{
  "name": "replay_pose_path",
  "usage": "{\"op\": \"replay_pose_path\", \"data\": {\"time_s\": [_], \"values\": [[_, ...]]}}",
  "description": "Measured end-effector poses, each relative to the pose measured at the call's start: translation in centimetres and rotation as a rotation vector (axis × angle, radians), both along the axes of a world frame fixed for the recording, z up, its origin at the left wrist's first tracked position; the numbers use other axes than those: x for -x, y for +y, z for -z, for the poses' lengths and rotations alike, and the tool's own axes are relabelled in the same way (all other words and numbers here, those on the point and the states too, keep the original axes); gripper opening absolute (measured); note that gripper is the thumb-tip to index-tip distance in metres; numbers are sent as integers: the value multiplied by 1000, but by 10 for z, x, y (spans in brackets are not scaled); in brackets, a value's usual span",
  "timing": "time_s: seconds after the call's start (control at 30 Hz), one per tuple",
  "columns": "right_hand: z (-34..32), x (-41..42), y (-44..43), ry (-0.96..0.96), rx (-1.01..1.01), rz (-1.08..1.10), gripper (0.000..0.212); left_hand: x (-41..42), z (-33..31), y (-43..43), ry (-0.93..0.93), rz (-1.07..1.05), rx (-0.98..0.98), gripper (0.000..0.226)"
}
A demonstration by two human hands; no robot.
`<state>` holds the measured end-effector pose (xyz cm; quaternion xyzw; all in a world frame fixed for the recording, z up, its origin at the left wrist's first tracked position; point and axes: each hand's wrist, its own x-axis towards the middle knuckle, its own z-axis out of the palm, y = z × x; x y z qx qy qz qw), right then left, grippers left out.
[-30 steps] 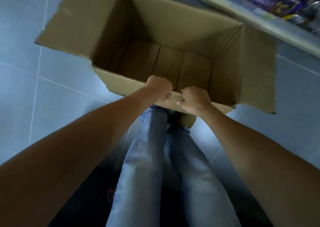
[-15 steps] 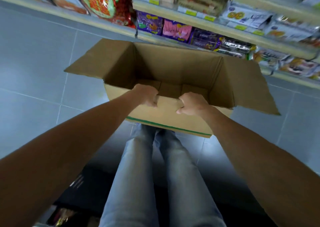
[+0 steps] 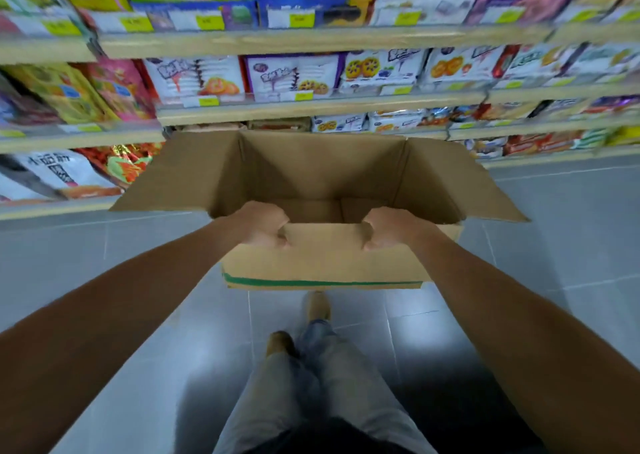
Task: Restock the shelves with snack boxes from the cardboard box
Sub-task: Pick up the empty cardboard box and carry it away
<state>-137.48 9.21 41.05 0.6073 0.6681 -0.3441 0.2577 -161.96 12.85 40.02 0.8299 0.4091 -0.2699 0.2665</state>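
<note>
An open brown cardboard box [image 3: 322,263] with a green stripe near its bottom hangs in the air in front of me. Its flaps stand out to the left and right. No snack boxes show in the part of its inside that I see. My left hand [image 3: 265,227] grips the near wall's top edge, fingers curled over it. My right hand [image 3: 389,228] grips the same edge further right. Wooden shelves [image 3: 311,40] packed with snack boxes [image 3: 294,76] rise straight ahead.
Grey tiled floor [image 3: 571,232] runs along the foot of the shelves. My legs and brown shoes [image 3: 317,306] are below the box. Snack bags [image 3: 59,173] fill the low shelf at left. Price tags line the shelf edges.
The box has been lifted off the floor, both hands still gripping its near wall. My view has risen from the floor to the shelves, and my hands sit wider apart.
</note>
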Motion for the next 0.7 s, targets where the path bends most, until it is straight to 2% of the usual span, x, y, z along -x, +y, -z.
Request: {"op": "replay_pose_path", "data": {"time_s": [0.1, 0.27, 0.4, 0.57, 0.7], "values": [[-24, -1, -23, -19, -60, 90, 63, -41, -31, -13, -111, 111, -40, 30], [-62, 12, -45, -90, -173, 25, 54, -81, -62, -30, -206, 167, -46, 34], [-86, -11, -72, -148, -228, 76, 52, -106, -79, -42, -263, 240, -52, 35], [-109, -51, -97, -173, -245, 197, 54, -149, -100, -50, -266, 291, 51, 31], [-112, -92, -117, -187, -267, 267, 56, -180, -108, -42, -127, 361, 105, 39]]}}
